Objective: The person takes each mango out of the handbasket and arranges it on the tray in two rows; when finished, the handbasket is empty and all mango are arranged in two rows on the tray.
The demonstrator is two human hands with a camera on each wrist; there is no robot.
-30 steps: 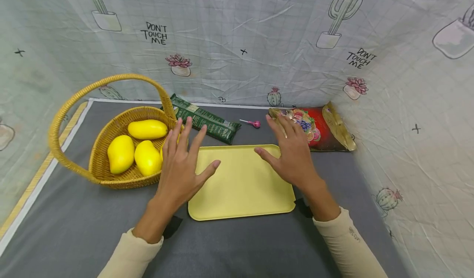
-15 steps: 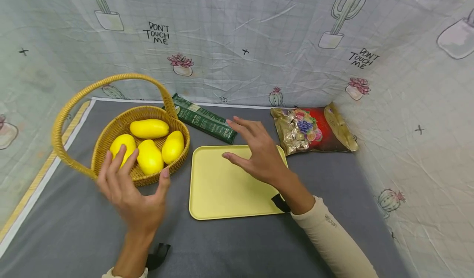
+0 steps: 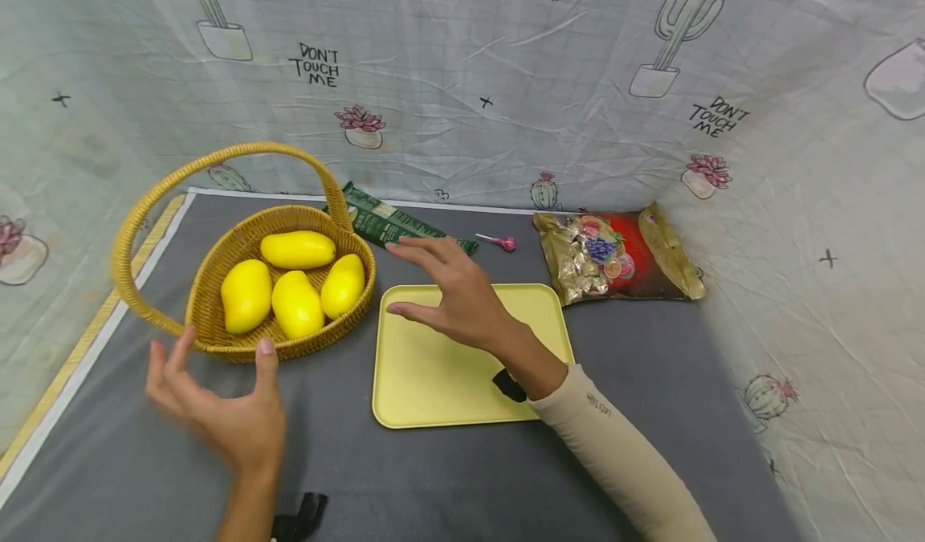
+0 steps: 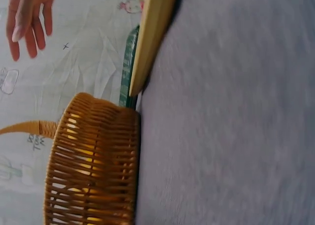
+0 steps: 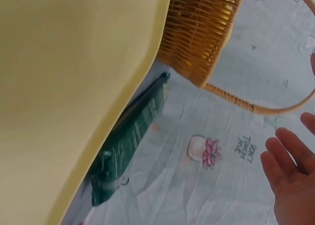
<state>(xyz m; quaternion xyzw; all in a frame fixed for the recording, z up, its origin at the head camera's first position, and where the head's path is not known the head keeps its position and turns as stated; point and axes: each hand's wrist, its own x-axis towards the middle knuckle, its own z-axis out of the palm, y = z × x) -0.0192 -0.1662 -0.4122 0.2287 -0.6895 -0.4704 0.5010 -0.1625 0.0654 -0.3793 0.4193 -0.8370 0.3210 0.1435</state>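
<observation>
Wrinkly pale cloth (image 3: 433,152) with cactus drawings hangs behind a flat grey worktop (image 3: 643,421). On the worktop's left side sits a round yellow-brown woven basket (image 3: 307,348) with a tall arched handle (image 3: 253,148), and four smooth yellow mango-shaped fruits (image 3: 246,296) lie inside it. The left hand (image 3: 227,417) is by the front of the basket, its thumb and fingers spread apart with nothing between them; I cannot tell if a fingertip touches the basket. The right hand (image 3: 462,297) is over a flat, pale yellow tray (image 3: 441,385), its thumb apart from its fingers, holding nothing. Behind the tray are a long shiny green packet (image 3: 372,219) and a small pink lollipop (image 3: 508,243), with a puffy red and gold bag (image 3: 621,261) to the right. The basket looks light and a bit bendy, so its handle or opposite sides seem good to hold. The fruits look firm and slippery, best held around their fat middles.
</observation>
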